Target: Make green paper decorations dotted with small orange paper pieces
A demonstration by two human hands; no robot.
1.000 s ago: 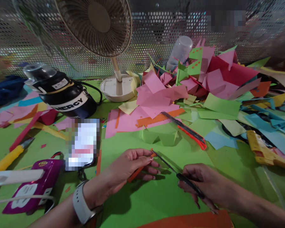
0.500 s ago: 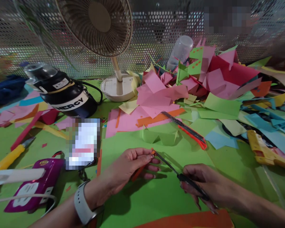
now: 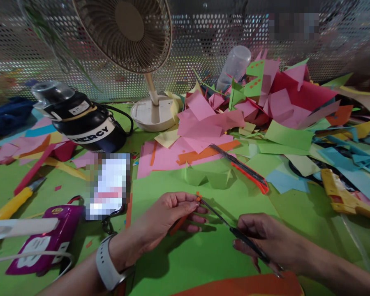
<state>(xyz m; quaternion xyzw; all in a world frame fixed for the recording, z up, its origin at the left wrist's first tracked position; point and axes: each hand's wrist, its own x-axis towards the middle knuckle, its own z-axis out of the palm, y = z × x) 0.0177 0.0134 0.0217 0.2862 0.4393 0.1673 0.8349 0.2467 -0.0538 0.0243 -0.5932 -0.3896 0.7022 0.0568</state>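
Orange paper strip (image 3: 185,216) — narrow, at scissors (image 3: 231,228) tip.

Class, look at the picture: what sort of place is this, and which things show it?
Probably a paper-craft worktable: a heap of coloured paper offcuts, scissors in the right hand and a yellow glue gun.

A single head-worn camera looks forward and down, close over the green table (image 3: 18,185) toward the perforated wall (image 3: 197,37).
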